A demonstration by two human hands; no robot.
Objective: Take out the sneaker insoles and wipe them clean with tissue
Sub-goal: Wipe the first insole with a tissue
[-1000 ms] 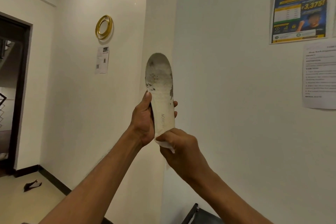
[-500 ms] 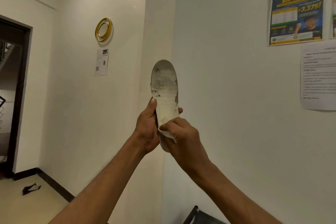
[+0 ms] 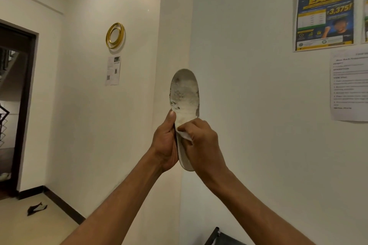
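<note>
While the insole (image 3: 184, 93) is standing up tall in front of the white wall (image 3: 249, 85), toe end up, the left hand (image 3: 165, 143) is gripping its lower half from the left side. The right hand (image 3: 201, 145) is pinching a small white tissue (image 3: 185, 135) and pressing it on the middle, just under the grey dirty patches. I think the wiping is only partly done. The thin tissue could be tearing if the fingers (image 3: 187, 127) are rubbing too hard. The bendy insole could be dropping if the left grip is loosening. The dark thing (image 3: 223, 237) at the bottom edge is too cut off to tell if it is a box.
</note>
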